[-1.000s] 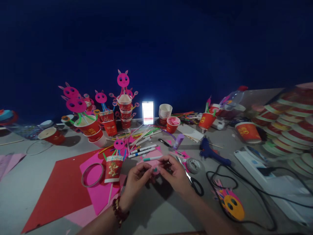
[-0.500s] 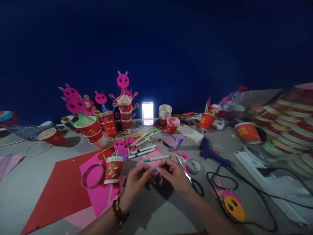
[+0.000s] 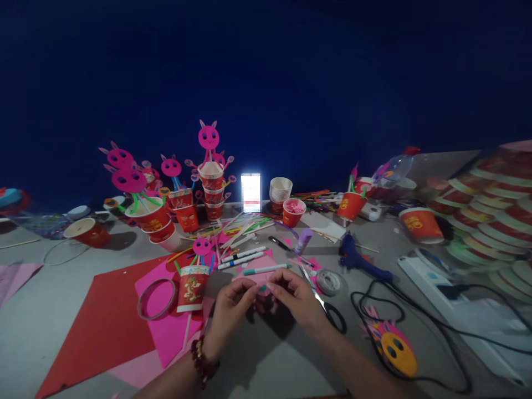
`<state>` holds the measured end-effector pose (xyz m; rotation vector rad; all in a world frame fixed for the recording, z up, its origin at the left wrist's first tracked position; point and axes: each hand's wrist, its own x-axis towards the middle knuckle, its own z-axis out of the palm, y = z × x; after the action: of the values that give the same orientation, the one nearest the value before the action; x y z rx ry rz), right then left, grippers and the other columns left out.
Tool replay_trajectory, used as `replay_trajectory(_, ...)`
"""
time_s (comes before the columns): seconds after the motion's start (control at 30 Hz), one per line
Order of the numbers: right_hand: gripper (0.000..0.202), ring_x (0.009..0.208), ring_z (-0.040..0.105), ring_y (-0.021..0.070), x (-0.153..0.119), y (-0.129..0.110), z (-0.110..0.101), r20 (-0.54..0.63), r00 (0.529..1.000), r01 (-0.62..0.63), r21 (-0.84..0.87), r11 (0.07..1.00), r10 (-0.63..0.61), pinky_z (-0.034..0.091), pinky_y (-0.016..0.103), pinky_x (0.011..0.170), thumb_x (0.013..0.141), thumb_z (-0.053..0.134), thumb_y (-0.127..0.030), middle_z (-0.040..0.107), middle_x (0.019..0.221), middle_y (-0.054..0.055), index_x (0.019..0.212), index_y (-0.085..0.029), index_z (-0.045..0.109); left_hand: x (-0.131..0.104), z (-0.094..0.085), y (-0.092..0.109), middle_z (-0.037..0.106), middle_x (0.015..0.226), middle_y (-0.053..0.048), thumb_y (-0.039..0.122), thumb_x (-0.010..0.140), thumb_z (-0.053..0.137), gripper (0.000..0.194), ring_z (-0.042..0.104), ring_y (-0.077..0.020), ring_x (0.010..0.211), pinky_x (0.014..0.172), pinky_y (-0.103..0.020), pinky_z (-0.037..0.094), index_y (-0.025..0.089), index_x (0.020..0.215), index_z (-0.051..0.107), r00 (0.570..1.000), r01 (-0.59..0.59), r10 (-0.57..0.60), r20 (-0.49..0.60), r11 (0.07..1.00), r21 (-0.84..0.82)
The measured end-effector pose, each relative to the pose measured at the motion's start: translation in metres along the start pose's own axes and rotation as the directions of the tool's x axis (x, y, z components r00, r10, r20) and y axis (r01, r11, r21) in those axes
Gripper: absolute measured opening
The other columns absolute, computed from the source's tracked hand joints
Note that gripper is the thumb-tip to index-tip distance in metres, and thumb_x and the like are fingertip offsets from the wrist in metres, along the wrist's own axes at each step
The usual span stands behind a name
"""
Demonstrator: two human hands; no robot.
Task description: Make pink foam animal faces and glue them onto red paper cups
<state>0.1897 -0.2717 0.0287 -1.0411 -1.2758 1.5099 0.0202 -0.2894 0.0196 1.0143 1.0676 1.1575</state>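
Observation:
My left hand (image 3: 233,305) and my right hand (image 3: 294,296) meet near the middle of the table, thumbs and fingers pinched together. Between their fingertips is a small pink paper piece (image 3: 262,288) with a teal patch on it; its exact shape is partly covered by the fingers. Just beyond the hands lie a teal-capped marker (image 3: 266,269) and several black-and-white markers (image 3: 243,255). To the left stands a decorated paper cup (image 3: 193,288) with a pink face on top. Scissors (image 3: 318,296) with black handles lie close to my right hand.
A tape ring (image 3: 157,299) rests on pink and red sheets (image 3: 112,321) at left. At right are a clear tape roll (image 3: 330,282), a blue glue gun (image 3: 366,263), its looping black cable (image 3: 432,327) and a yellow paper face (image 3: 399,353). Stacked cups (image 3: 281,191) stand behind.
Both hands stay almost in place, with only a slight shift of the fingertips around the small paper piece. Everything else on the table looks the same.

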Motion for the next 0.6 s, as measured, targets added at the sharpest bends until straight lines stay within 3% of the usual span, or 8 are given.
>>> replay_trajectory(0.6, 0.028, 0.051, 0.055, 0.0108, 0.0012, 0.0023, -0.0001, -0.007, 1.000, -0.013, -0.002, 1.000, 0.013, 0.044, 0.023, 0.051, 0.082, 0.071, -0.046, 0.057, 0.064, -0.005, 0.079, -0.020, 0.060, -0.0008, -0.0001, 0.0012, 0.067, 0.062, 0.000, 0.042, 0.080, 0.074, 0.027, 0.060, -0.0109, 0.051, 0.048, -0.019, 0.046, 0.016, 0.078, 0.068, 1.000, -0.023, 0.023, 0.012, 1.000, 0.001)
